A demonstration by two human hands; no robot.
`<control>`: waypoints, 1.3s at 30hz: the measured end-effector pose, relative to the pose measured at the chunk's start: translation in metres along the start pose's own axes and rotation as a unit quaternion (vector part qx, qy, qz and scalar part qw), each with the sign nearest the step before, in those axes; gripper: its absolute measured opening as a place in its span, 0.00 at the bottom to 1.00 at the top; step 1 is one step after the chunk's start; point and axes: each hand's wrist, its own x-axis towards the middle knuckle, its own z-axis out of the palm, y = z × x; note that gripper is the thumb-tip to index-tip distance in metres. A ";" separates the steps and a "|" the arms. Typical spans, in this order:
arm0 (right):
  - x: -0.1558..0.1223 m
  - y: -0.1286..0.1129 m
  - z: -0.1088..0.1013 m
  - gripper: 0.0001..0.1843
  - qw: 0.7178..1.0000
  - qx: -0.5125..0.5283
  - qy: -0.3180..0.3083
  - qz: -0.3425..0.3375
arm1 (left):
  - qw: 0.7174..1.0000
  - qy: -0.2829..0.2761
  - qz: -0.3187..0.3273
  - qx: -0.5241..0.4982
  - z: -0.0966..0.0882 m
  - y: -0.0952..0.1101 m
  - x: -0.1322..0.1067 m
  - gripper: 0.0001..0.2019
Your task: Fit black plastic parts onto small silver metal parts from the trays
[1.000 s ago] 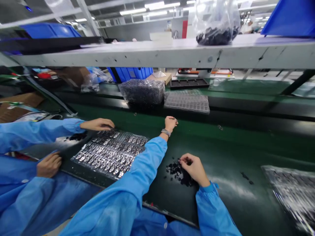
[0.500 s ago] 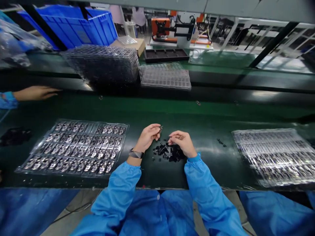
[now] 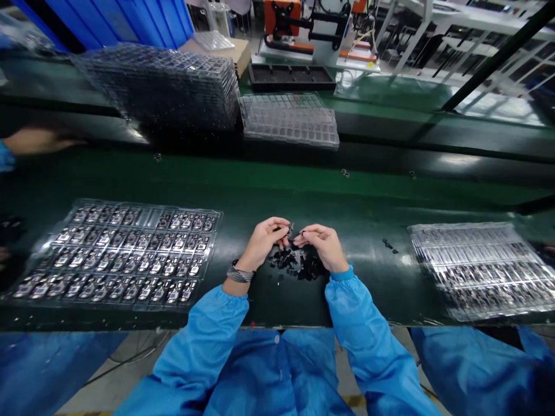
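Note:
In my left hand [image 3: 265, 240], closed at the fingertips, is a small metallic electronic part [image 3: 290, 230]; its exact kind is too small to tell. My right hand [image 3: 323, 245] is pinched just to the right of it, and a small dark piece [image 3: 302, 234] seems to sit between thumb and finger. Beneath both hands lies a loose pile of small flat black pieces [image 3: 310, 268] on the dark green table [image 3: 260, 306]. To the left, a clear plastic tray [image 3: 217, 222] bears rows of similar metallic parts, with a few slots bare in its back row.
Another clear tray [image 3: 459, 234], partly filled, lies at the right. Several black bits [image 3: 389, 246] are near it. Behind stand a tall stack of clear trays [image 3: 173, 86], a lower stack [image 3: 288, 124] and a black tray [image 3: 290, 78]. A co-worker's hand [image 3: 39, 140] shows at far left.
My hands have come closer together, the left shifting right with the metallic part. The camera view has tilted down and turned slightly. The co-worker's hand sits further left in view.

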 end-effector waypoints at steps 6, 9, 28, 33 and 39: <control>0.000 -0.001 0.002 0.16 1.000 0.008 0.006 -0.013 | 1.000 0.012 0.009 0.016 0.000 -0.001 0.000 0.15; -0.001 -0.002 0.001 0.17 1.000 0.012 -0.003 -0.017 | 1.000 0.006 0.009 0.020 0.000 -0.003 0.000 0.15; 0.001 0.003 -0.003 0.12 0.998 -0.043 0.009 -0.050 | 0.999 -0.029 0.020 0.031 0.004 -0.002 -0.004 0.17; 0.001 0.002 -0.003 0.12 0.998 -0.043 -0.006 -0.037 | 0.998 -0.045 0.023 0.026 0.005 -0.001 -0.006 0.17; 0.001 -0.001 -0.001 0.11 0.997 -0.073 0.004 -0.039 | 0.998 -0.058 0.020 0.016 0.008 0.000 -0.009 0.19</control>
